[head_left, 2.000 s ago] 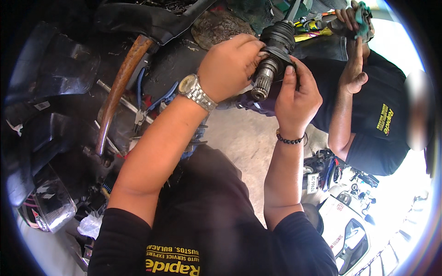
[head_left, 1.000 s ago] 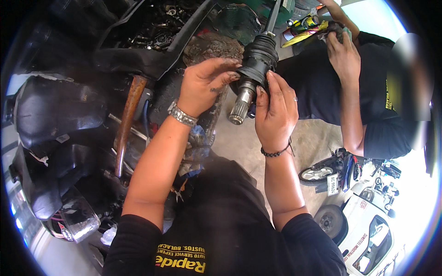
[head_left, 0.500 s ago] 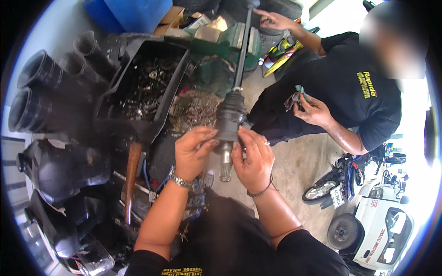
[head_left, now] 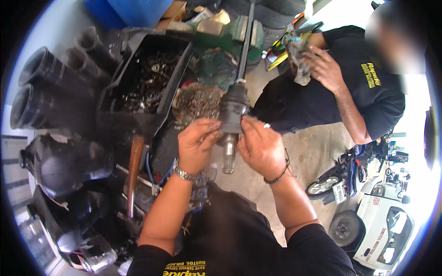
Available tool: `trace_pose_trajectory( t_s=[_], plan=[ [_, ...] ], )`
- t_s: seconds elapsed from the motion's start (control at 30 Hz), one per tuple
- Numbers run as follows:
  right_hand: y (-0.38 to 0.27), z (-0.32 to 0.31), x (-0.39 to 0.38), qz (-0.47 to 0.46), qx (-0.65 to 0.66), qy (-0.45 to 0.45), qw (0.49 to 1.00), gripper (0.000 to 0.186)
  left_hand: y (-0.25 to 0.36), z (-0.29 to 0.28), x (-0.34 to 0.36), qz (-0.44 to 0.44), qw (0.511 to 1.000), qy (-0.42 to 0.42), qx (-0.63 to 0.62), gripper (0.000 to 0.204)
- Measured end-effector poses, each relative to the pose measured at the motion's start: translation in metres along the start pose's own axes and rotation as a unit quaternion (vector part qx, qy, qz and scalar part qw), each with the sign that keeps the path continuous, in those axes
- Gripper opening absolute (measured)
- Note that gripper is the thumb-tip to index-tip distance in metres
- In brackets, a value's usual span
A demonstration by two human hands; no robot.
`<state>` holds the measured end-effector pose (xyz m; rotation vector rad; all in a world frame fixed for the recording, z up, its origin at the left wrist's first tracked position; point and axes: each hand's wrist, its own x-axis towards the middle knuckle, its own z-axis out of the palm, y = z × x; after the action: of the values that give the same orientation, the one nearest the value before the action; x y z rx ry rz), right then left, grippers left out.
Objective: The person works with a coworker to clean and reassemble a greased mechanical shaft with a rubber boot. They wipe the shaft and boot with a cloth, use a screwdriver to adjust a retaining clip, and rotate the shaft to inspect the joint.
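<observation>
A drive axle (head_left: pixel 245 48) runs from the top of the head view toward me, passing the jaws of a green bench vise (head_left: pixel 256 41). Its near end carries a dark rubber boot and joint (head_left: pixel 234 105), with a bare splined stub (head_left: pixel 229 158) pointing at my body. My left hand (head_left: pixel 195 142) pinches the boot's near rim from the left, fingers bent. From the right, my right hand (head_left: pixel 263 143) presses thumb and fingers on the same rim. Whether the vise jaws clamp the shaft, I cannot tell.
A black bin (head_left: pixel 177 78) of greasy metal parts stands left of the axle, beside a clear plastic bag (head_left: pixel 198 102). A wooden-handled hammer (head_left: pixel 135 170) lies near my left forearm. At right, a co-worker holds a dirty rag (head_left: pixel 301 60); a motorcycle and white vehicle stand behind.
Both my hands stay at the boot, with the right hand turned and its wrist farther right. The co-worker's hand has left the shaft's far end, and the rag is now raised and spread out.
</observation>
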<state>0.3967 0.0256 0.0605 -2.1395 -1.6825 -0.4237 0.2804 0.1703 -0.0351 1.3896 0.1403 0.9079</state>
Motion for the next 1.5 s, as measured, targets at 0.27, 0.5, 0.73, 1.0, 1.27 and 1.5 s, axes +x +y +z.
trace_pose_trajectory(
  t_s=[0.27, 0.5, 0.73, 1.0, 1.27, 1.5],
  plan=[
    [0.011, -0.002, 0.019, -0.013, 0.075, -0.002, 0.997, 0.026, 0.017, -0.001, 0.009, 0.005, 0.998, 0.012, 0.069, 0.011],
    [0.001, 0.002, 0.008, 0.099, 0.193, 0.013, 0.976, 0.028, 0.01, 0.006, 0.011, -0.034, 0.996, 0.074, -0.026, 0.02],
    [-0.008, 0.009, -0.004, 0.124, 0.156, 0.029, 0.98, 0.029, 0.016, 0.015, 0.001, -0.092, 0.99, 0.102, 0.001, 0.016],
    [-0.003, 0.029, -0.008, 0.169, 0.261, 0.074, 0.947, 0.033, 0.01, 0.022, 0.009, -0.142, 0.976, 0.151, -0.071, 0.018],
    [-0.003, 0.068, -0.028, 0.217, 0.43, 0.157, 0.862, 0.042, -0.015, 0.023, -0.007, -0.065, 0.972, 0.142, -0.177, 0.023],
    [-0.01, 0.083, -0.034, 0.205, 0.213, 0.174, 0.939, 0.036, -0.016, 0.049, -0.026, -0.238, 0.938, 0.181, -0.173, 0.029]
  ],
)
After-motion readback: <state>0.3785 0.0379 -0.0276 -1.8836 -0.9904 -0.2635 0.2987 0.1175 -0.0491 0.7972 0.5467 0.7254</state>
